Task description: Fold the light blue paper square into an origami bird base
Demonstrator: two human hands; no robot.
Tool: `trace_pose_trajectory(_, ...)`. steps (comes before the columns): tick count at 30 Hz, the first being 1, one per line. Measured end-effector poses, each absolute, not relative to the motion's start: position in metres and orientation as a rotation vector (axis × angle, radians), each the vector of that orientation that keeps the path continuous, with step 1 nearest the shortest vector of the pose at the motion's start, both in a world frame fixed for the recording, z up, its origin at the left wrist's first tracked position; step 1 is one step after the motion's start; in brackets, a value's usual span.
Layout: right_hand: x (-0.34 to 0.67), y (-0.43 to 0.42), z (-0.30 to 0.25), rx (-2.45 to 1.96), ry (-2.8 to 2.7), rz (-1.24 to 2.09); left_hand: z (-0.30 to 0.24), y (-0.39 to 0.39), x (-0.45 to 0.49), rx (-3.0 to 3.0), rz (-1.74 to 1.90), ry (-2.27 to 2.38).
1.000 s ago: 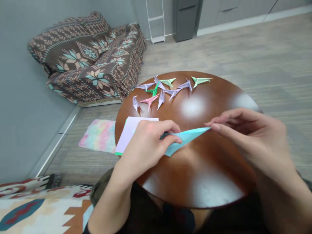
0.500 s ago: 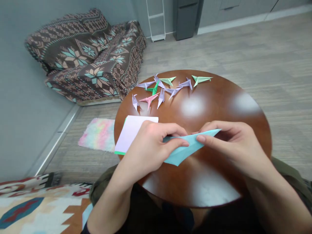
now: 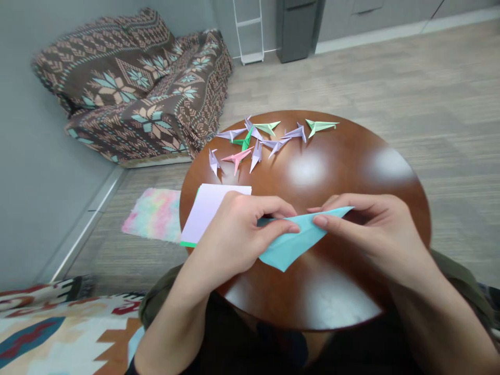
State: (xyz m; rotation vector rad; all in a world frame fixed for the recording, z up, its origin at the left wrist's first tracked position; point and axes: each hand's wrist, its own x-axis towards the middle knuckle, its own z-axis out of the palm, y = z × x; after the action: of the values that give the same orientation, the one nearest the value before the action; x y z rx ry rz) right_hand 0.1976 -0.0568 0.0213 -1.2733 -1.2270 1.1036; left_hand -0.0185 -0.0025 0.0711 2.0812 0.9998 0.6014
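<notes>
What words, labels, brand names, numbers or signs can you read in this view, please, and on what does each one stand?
None can be read: the pale blue folded origami paper, the lilac paper sheet and the round brown wooden table show no text.

Pale grey wall (image 3: 50, 172) along the left, a low sofa draped in a brown-and-teal patterned throw (image 3: 117, 88) against it. Pastel tie-dye mat (image 3: 154, 215) on grey wood-look flooring (image 3: 390, 88). At far end, white wire rack (image 3: 248, 31), dark grey bin (image 3: 297, 31), grey cabinets (image 3: 371, 15). Near left, cream geometric woven rug (image 3: 66, 333).
</notes>
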Motion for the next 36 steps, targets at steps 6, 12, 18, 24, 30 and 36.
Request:
trace_pose_trajectory(6, 0.196, -0.057, 0.023, -1.313, -1.194, 1.068, 0.07, 0.0, -0.021, 2.102, 0.583, 0.998)
trace_pose_trajectory(12, 0.203, -0.055, 0.022, -1.315, -1.188, 0.941, 0.067, 0.003, -0.023, 2.111, 0.604, 1.028)
trace_pose_trajectory(18, 0.209, -0.052, 0.018, -1.331, -1.175, 0.797, 0.067, 0.004, -0.023, 2.1, 0.637, 1.051)
trace_pose_trajectory(24, 0.207, -0.052, 0.016, -1.261, -1.211, 0.851, 0.067, 0.005, -0.023, 2.079, 0.659, 1.048)
trace_pose_trajectory(30, 0.199, -0.055, 0.021, -1.19, -1.197, 1.083, 0.069, 0.003, -0.023, 2.061, 0.643, 1.023)
trace_pose_trajectory(36, 0.199, -0.055, 0.02, -1.223, -1.179, 1.11, 0.067, 0.002, -0.023, 2.037, 0.64, 1.018)
